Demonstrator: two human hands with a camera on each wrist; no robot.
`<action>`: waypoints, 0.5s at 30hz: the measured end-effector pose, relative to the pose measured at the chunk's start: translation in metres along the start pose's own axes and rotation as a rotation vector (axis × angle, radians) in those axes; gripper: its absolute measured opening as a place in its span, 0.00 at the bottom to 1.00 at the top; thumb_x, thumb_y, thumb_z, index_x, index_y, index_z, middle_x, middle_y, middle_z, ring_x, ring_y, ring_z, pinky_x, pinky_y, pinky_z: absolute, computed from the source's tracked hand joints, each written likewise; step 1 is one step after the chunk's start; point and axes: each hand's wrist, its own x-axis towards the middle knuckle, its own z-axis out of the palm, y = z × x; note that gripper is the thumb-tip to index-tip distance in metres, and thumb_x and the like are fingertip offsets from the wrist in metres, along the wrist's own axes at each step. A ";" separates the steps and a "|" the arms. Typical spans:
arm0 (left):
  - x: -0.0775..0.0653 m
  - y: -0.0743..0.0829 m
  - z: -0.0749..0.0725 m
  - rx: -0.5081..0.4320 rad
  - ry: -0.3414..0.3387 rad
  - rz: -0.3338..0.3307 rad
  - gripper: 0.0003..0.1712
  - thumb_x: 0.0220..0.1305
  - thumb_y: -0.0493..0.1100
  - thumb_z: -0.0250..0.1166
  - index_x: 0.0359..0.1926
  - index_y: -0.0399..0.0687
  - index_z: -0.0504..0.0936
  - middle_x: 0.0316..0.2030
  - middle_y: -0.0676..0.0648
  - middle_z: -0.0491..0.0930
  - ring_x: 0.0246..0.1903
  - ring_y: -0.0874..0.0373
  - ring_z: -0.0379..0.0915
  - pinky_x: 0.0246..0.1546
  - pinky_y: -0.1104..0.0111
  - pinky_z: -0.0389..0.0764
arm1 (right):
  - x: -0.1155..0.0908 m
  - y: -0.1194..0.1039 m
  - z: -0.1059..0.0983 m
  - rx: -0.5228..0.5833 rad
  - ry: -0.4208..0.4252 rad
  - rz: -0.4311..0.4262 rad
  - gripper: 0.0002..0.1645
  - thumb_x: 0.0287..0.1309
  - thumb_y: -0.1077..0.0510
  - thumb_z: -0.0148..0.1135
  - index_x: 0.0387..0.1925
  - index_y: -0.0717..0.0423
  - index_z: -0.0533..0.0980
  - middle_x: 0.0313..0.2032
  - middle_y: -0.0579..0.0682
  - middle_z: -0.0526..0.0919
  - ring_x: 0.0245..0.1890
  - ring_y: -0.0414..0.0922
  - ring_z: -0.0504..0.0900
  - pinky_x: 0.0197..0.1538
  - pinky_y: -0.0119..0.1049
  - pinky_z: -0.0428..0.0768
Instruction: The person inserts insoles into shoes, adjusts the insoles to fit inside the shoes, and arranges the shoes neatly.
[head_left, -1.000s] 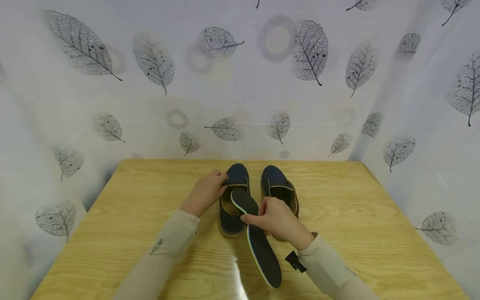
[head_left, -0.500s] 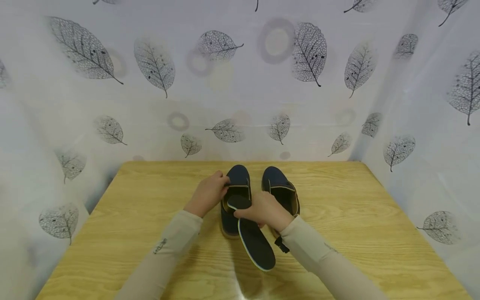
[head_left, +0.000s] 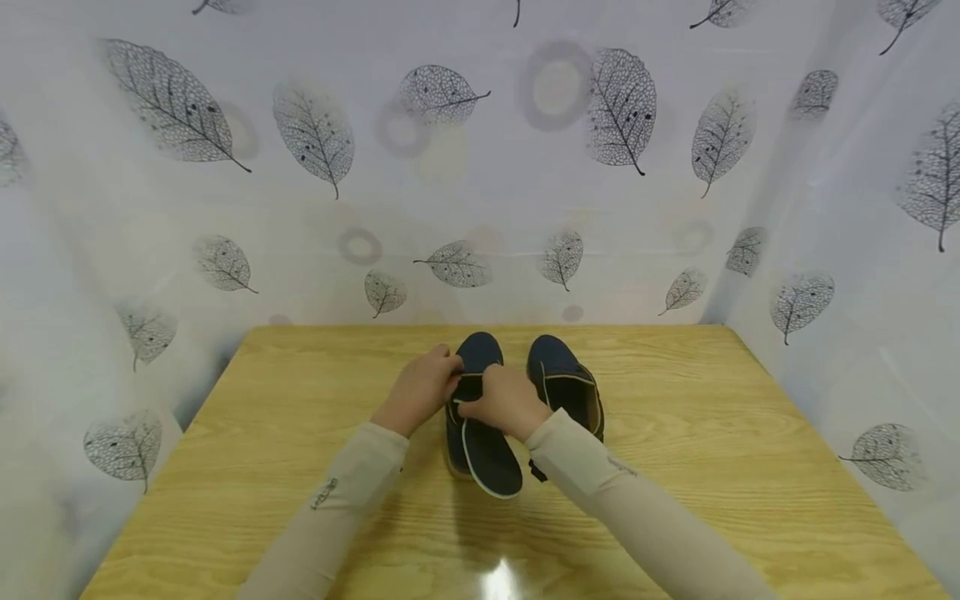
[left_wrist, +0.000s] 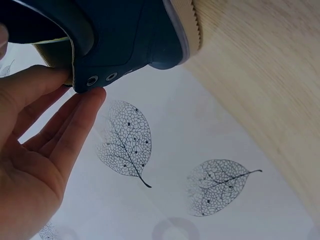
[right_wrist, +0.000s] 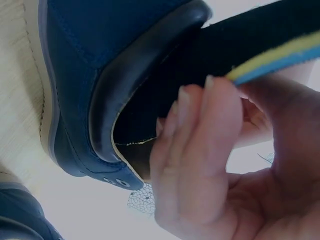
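Observation:
A dark blue shoe (head_left: 480, 351) stands on the table, toe away from me. At its opening my left hand (head_left: 420, 388) pinches the eyelet edge between thumb and fingers; the left wrist view shows this hand (left_wrist: 40, 140) on the flap with metal eyelets. My right hand (head_left: 510, 402) grips a black insole (head_left: 493, 460), its front part inside the shoe and its heel end sticking out toward me. In the right wrist view the insole (right_wrist: 270, 35) has a yellow and blue edge, pinched by the right hand (right_wrist: 210, 165). The insole's tip is hidden in the shoe.
A second dark blue shoe (head_left: 553, 355) stands just right of the first, partly behind the right wrist. Both are on a wood-grain table (head_left: 712, 467). A white curtain (head_left: 480, 167) with leaf prints hangs behind and at the sides.
My right hand has moved forward and left, carrying the insole farther into the left shoe. The left hand has kept its hold at the shoe's edge.

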 end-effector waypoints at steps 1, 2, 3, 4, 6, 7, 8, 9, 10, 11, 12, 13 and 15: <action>0.000 0.000 0.000 -0.003 0.001 -0.001 0.02 0.62 0.35 0.65 0.32 0.43 0.81 0.26 0.47 0.68 0.20 0.57 0.64 0.24 0.65 0.71 | 0.002 0.000 0.001 -0.014 0.011 -0.002 0.20 0.50 0.51 0.67 0.13 0.54 0.70 0.12 0.46 0.71 0.08 0.41 0.69 0.13 0.30 0.66; 0.000 0.001 0.000 -0.004 0.001 0.001 0.02 0.61 0.35 0.65 0.31 0.43 0.81 0.26 0.47 0.68 0.20 0.58 0.64 0.23 0.65 0.71 | 0.003 0.000 0.003 -0.030 0.021 -0.007 0.21 0.51 0.51 0.67 0.12 0.54 0.69 0.12 0.46 0.69 0.09 0.41 0.68 0.13 0.30 0.64; 0.000 0.001 0.000 -0.003 0.002 0.002 0.02 0.61 0.34 0.65 0.31 0.43 0.81 0.26 0.47 0.68 0.20 0.58 0.64 0.23 0.65 0.71 | 0.006 0.000 0.004 -0.052 0.033 -0.014 0.22 0.51 0.50 0.67 0.11 0.53 0.68 0.12 0.45 0.68 0.10 0.41 0.67 0.14 0.30 0.62; 0.000 0.001 0.000 -0.004 0.004 0.004 0.03 0.61 0.34 0.66 0.31 0.44 0.81 0.26 0.48 0.68 0.20 0.58 0.64 0.23 0.65 0.70 | 0.008 0.001 0.006 -0.072 0.047 -0.018 0.23 0.51 0.50 0.67 0.11 0.52 0.67 0.12 0.45 0.68 0.11 0.41 0.67 0.15 0.30 0.61; 0.001 0.001 0.000 -0.002 0.007 0.009 0.03 0.61 0.34 0.66 0.31 0.44 0.81 0.26 0.48 0.68 0.20 0.58 0.64 0.23 0.65 0.70 | 0.012 0.001 0.010 -0.120 0.078 -0.023 0.23 0.50 0.49 0.67 0.10 0.52 0.66 0.13 0.45 0.68 0.12 0.42 0.67 0.16 0.31 0.61; 0.001 0.001 0.000 0.000 0.009 0.011 0.03 0.61 0.34 0.66 0.31 0.44 0.81 0.26 0.48 0.68 0.20 0.58 0.64 0.24 0.65 0.70 | 0.014 0.001 0.012 -0.138 0.090 -0.022 0.23 0.50 0.49 0.67 0.11 0.52 0.67 0.14 0.45 0.68 0.13 0.42 0.68 0.16 0.32 0.61; 0.001 0.001 0.000 0.002 0.009 0.012 0.03 0.61 0.34 0.65 0.30 0.44 0.81 0.26 0.48 0.68 0.20 0.58 0.64 0.24 0.65 0.70 | 0.015 0.001 0.013 -0.157 0.106 -0.021 0.23 0.50 0.48 0.68 0.11 0.52 0.67 0.14 0.46 0.69 0.14 0.43 0.69 0.17 0.32 0.62; 0.001 0.001 0.001 0.003 0.008 0.012 0.03 0.61 0.34 0.65 0.30 0.44 0.81 0.26 0.48 0.68 0.20 0.58 0.64 0.24 0.65 0.70 | 0.016 0.000 0.015 -0.174 0.123 -0.019 0.23 0.49 0.48 0.68 0.11 0.52 0.68 0.15 0.46 0.71 0.14 0.43 0.70 0.17 0.33 0.63; 0.001 0.000 0.001 0.003 0.007 0.011 0.04 0.61 0.34 0.65 0.30 0.44 0.80 0.26 0.48 0.68 0.20 0.58 0.64 0.23 0.65 0.70 | 0.016 -0.001 0.016 -0.192 0.136 -0.019 0.24 0.49 0.47 0.69 0.11 0.52 0.69 0.15 0.47 0.72 0.15 0.43 0.71 0.17 0.34 0.65; 0.002 0.000 0.002 0.004 0.004 0.008 0.04 0.61 0.34 0.65 0.30 0.44 0.80 0.26 0.48 0.67 0.20 0.58 0.64 0.23 0.65 0.70 | 0.017 -0.002 0.017 -0.206 0.146 -0.020 0.24 0.50 0.46 0.70 0.12 0.52 0.70 0.16 0.48 0.73 0.15 0.44 0.73 0.17 0.35 0.67; 0.002 0.000 0.002 0.004 0.002 0.006 0.04 0.62 0.34 0.65 0.30 0.44 0.80 0.26 0.48 0.67 0.20 0.58 0.64 0.23 0.66 0.69 | 0.017 -0.003 0.019 -0.217 0.157 -0.020 0.24 0.50 0.45 0.70 0.13 0.53 0.71 0.17 0.49 0.75 0.16 0.45 0.75 0.18 0.36 0.70; 0.002 0.000 0.003 0.002 -0.003 0.001 0.04 0.62 0.34 0.65 0.30 0.44 0.80 0.26 0.48 0.67 0.20 0.58 0.63 0.23 0.66 0.69 | 0.017 -0.005 0.021 -0.230 0.165 -0.018 0.25 0.51 0.44 0.71 0.13 0.54 0.71 0.17 0.51 0.76 0.17 0.46 0.76 0.19 0.37 0.73; 0.001 -0.001 0.003 -0.001 -0.005 -0.001 0.04 0.62 0.34 0.65 0.30 0.44 0.80 0.26 0.48 0.67 0.20 0.58 0.64 0.23 0.65 0.70 | 0.017 -0.006 0.025 -0.245 0.176 -0.028 0.25 0.52 0.43 0.71 0.14 0.55 0.72 0.19 0.53 0.77 0.18 0.48 0.78 0.21 0.40 0.76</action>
